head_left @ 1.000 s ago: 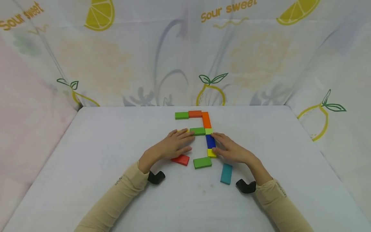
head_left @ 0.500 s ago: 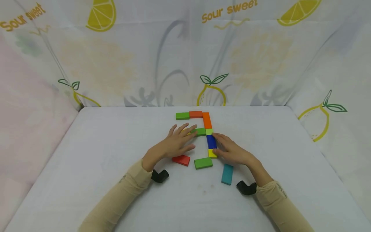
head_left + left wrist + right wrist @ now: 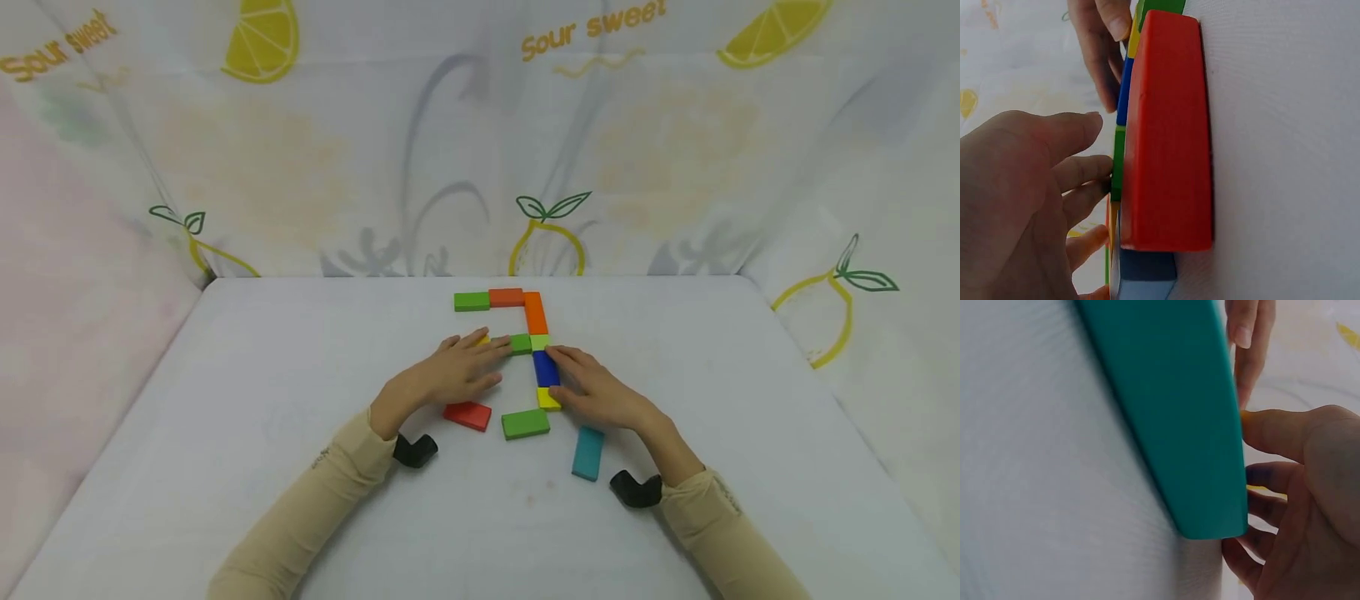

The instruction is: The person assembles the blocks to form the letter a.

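My left hand [image 3: 453, 372] lies with fingers extended over a green block [image 3: 521, 344] and a yellow block [image 3: 483, 340], covering part of both. On the other side, my right hand [image 3: 600, 390] has its fingertips beside the blue block [image 3: 546, 369] and its thumb at a small yellow block [image 3: 547, 401]. A light green block [image 3: 539, 342] joins the column above the blue one. Below the left palm lies a red block [image 3: 468, 416], large in the left wrist view. A teal block [image 3: 587, 452] sits near the right wrist.
An orange block [image 3: 536, 312], a red-orange block [image 3: 506, 297] and a green block [image 3: 471, 302] form the far end of the row. Another green block [image 3: 525, 424] lies between the hands. A grey-blue block [image 3: 1147, 274] shows behind the red one in the left wrist view.
My left hand has shifted slightly right; its fingers lifted and spread half a second ago and now lie lower over the green block. My right hand stays nearly in place.
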Motion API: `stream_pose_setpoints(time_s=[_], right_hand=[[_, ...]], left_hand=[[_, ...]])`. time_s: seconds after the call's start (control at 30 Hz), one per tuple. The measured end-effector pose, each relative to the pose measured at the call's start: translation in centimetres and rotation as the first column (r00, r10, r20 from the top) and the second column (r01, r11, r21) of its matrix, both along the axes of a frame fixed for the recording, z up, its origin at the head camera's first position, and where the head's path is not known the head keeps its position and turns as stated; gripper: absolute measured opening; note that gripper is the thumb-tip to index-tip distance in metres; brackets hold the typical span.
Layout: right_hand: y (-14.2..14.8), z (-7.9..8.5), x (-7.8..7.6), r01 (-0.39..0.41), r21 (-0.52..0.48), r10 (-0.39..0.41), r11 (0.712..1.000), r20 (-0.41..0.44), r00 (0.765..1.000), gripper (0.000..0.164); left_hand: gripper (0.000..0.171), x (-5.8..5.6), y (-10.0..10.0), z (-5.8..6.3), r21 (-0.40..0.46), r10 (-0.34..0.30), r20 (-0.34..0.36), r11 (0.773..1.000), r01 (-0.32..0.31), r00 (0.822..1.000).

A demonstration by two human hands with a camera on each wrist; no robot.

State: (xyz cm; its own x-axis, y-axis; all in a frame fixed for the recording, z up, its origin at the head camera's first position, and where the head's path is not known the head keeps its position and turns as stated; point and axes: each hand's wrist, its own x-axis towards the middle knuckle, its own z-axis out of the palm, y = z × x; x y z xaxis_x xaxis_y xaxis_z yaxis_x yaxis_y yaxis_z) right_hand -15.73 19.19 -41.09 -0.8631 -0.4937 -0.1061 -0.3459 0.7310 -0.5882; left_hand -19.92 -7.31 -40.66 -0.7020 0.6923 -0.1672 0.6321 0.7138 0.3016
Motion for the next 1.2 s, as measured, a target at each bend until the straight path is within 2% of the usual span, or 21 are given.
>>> stream_pose_setpoints(time_s=[0.13, 0.2, 0.3, 0.37, 0.43, 0.53, 0.63, 0.7, 0.83, 0.97, 1.2], right_hand=[[0.0, 0.1, -0.1, -0.001, -0.004, 0.001, 1.000, 0.004, 1.000, 0.065], [0.0, 0.2, -0.1, 0.006, -0.007, -0.006, 1.000, 0.010, 1.000, 0.065], [0.0, 0.3, 0.1, 0.013, -0.004, -0.013, 1.000, -0.011, 1.000, 0.063], [-0.1, 0.5, 0.4, 0.013, 0.001, -0.013, 1.000, -0.045, 0.999, 0.058], [-0.3, 0.8, 0.8, -0.005, 0.000, 0.005, 1.000, -0.085, 0.996, 0.049], [-0.9, 1.4, 1.6, -0.088, -0.008, 0.086, 0.996, -0.099, 0.991, 0.036], [-1.8, 1.9, 2.5, -0.177, 0.016, 0.178, 0.984, -0.067, 0.982, 0.032], [-2.4, 2.1, 3.0, -0.208, 0.062, 0.211, 0.976, -0.056, 0.976, 0.035], [-3.1, 1.9, 3.4, -0.188, 0.151, 0.204, 0.970, -0.097, 0.974, 0.036], [-3.3, 1.6, 3.4, -0.172, 0.165, 0.197, 0.971, -0.154, 0.968, 0.031], [-3.5, 1.2, 3.3, -0.135, 0.158, 0.164, 0.978, -0.185, 0.969, 0.031]], left_hand=[[0.055, -0.3, -0.8, 0.6, 0.055, -0.052, -0.054, 0.997, 0.055, 0.997], [0.053, -0.4, -1.5, 1.3, 0.120, -0.078, -0.079, 0.989, 0.087, 0.994], [0.046, -0.3, -3.0, 2.7, 0.221, -0.108, -0.063, 0.968, 0.120, 0.992], [0.039, 0.0, -3.9, 3.6, 0.260, -0.134, 0.000, 0.957, 0.129, 0.991], [0.033, 0.4, -4.5, 4.1, 0.249, -0.153, 0.087, 0.960, 0.127, 0.984], [0.031, 1.0, -4.9, 4.4, 0.179, -0.160, 0.232, 0.977, 0.120, 0.959], [0.030, 1.5, -4.4, 4.2, 0.132, -0.173, 0.298, 0.981, 0.139, 0.939], [0.028, 1.7, -3.8, 4.0, 0.109, -0.182, 0.287, 0.982, 0.157, 0.941], [0.026, 1.9, -3.0, 3.9, 0.070, -0.164, 0.237, 0.986, 0.152, 0.958], [0.026, 2.0, -2.8, 3.7, 0.039, -0.150, 0.196, 0.989, 0.145, 0.969], [0.026, 1.8, -2.3, 2.9, 0.022, -0.193, 0.138, 0.981, 0.192, 0.971]])
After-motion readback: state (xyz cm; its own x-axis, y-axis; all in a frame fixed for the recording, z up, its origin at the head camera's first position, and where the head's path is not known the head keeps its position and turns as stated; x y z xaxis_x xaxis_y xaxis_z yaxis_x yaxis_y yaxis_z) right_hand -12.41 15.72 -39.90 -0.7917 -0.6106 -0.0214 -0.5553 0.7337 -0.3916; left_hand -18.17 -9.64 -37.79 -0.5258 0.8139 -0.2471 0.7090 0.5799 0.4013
